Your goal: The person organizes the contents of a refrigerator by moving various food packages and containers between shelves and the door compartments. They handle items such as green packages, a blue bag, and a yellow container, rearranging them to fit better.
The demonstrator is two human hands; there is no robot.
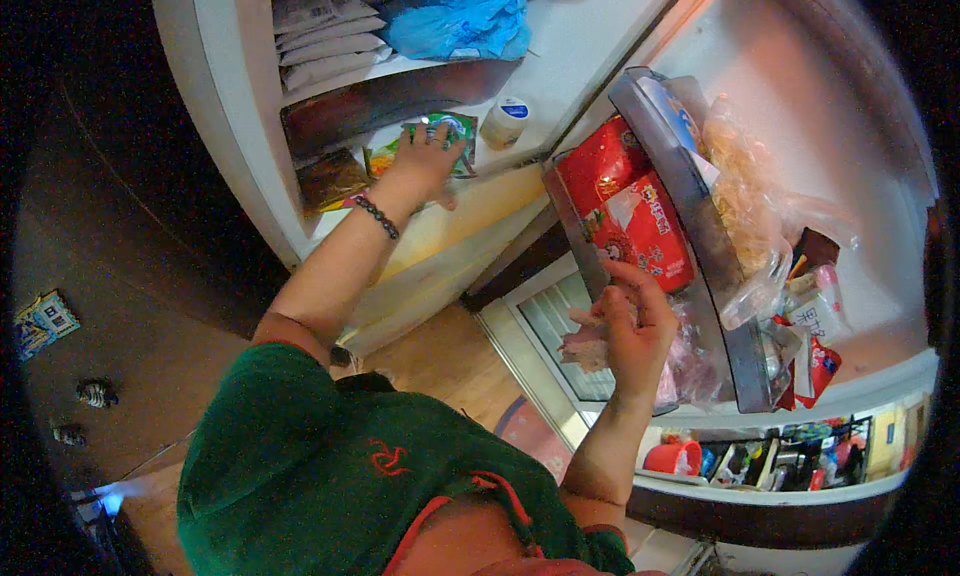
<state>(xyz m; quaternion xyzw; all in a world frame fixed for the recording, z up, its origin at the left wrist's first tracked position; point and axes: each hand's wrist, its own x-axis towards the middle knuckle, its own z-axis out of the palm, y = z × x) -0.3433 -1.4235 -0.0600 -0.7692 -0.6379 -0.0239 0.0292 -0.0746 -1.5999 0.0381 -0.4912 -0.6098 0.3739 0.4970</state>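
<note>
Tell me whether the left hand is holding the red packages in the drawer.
No, the left hand rests on a green packet in the door shelf, away from the red packages.

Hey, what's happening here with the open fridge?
A person in a green top stands at an open freezer. Their left hand rests on a green packet on a door shelf, beside a small white tub. Their right hand holds a clear bag of pinkish frozen food in front of a pulled-out drawer packed with red packages and other bags.
</note>
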